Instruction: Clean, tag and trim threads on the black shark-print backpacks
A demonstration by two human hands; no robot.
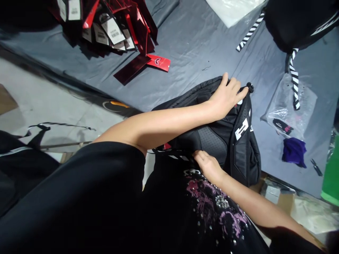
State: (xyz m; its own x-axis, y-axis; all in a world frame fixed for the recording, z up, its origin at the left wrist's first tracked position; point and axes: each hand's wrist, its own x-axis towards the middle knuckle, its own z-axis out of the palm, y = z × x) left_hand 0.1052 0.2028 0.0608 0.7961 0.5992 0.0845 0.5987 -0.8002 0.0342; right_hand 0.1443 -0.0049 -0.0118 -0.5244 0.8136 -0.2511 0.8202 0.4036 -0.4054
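A black backpack (212, 135) lies at the table's edge against my body, its padded mesh panel and a shoulder strap with a white patch showing. My left hand (227, 95) reaches across it, fingers bent over its far edge beside a small black knob. Close to my body, my right hand (208, 164) is closed on the near edge, by a black-and-white striped band (176, 156). The fingertips of my right hand are partly hidden.
Red and black hang tags (113, 31) are heaped at the back left. Another black bag (299, 24) stands at the back right, near a clear plastic bag (291, 106), a purple cloth (294, 152) and small thread snips (316, 167). A green object (331, 169) sits at the right edge.
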